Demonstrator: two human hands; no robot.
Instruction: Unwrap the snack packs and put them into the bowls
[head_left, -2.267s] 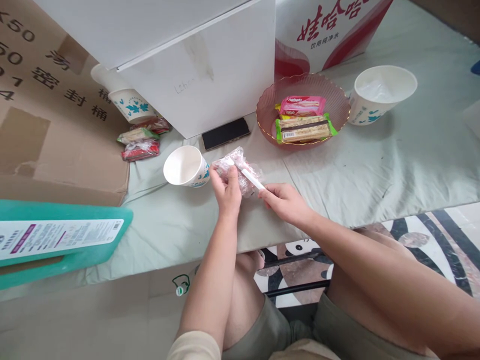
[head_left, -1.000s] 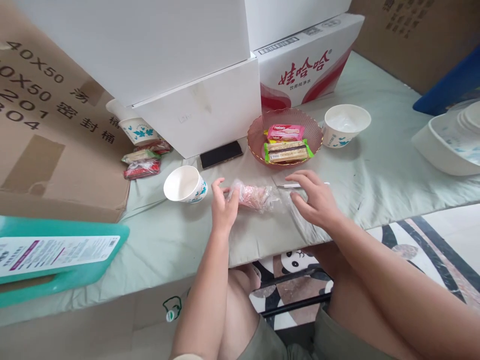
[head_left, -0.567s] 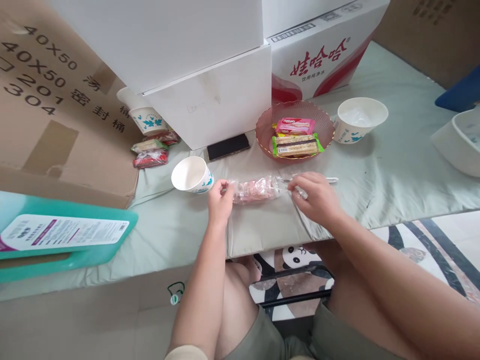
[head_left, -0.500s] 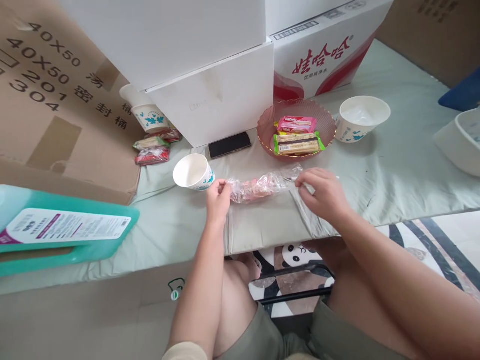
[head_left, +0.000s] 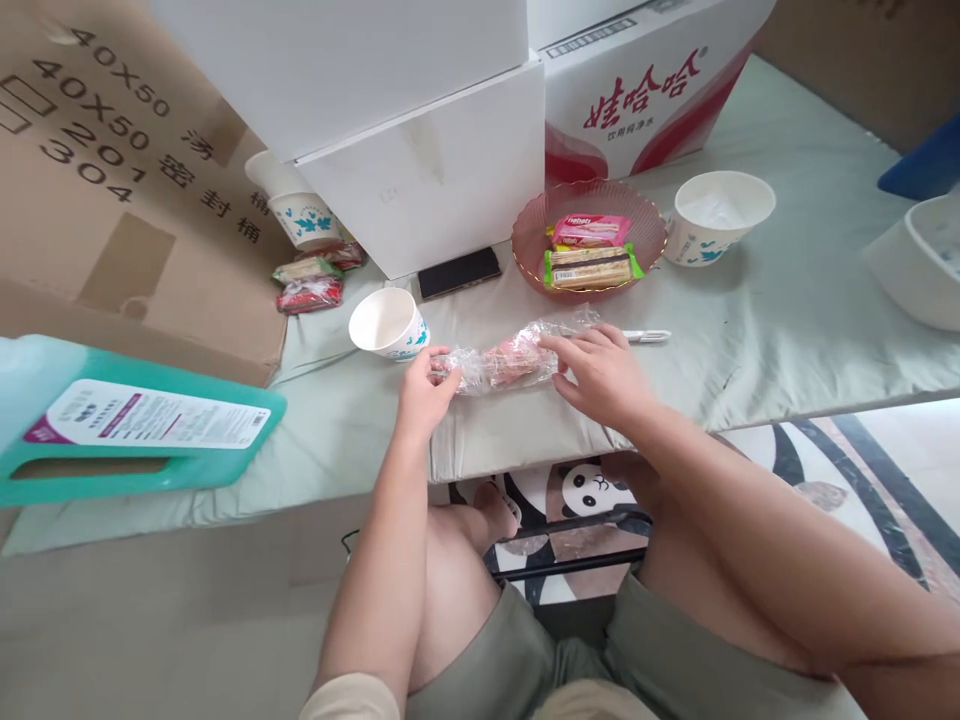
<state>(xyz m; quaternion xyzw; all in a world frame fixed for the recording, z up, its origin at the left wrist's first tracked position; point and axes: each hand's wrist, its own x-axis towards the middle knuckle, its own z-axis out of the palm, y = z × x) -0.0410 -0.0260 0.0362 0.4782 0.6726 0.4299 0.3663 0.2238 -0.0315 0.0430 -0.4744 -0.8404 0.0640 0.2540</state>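
A pink item in crinkled clear plastic wrap point(head_left: 511, 362) lies across the front of the cloth-covered table. My left hand point(head_left: 426, 388) has its thumb and fingers closed about the wrap's left end, beside a white paper cup point(head_left: 386, 322). Over the right end rests my right hand point(head_left: 604, 372), its fingers stretched out and touching the plastic. A slim white pen-like tool point(head_left: 649, 337) sticks out beyond the right hand; its other end is hidden.
Behind lie a black phone point(head_left: 459, 272) and a pink glass bowl point(head_left: 525, 255) of wrapped wafers. Another paper cup point(head_left: 712, 235) holds clear plastic. White cartons point(head_left: 427, 190) stand at the back. A teal jug point(head_left: 247, 440) and several wrapped snacks point(head_left: 311, 294) are on the left.
My right hand has moved left from the wrap's loose right end onto the package, uncovering the white tool. My left hand stays at the left end, its grip slightly shifted.
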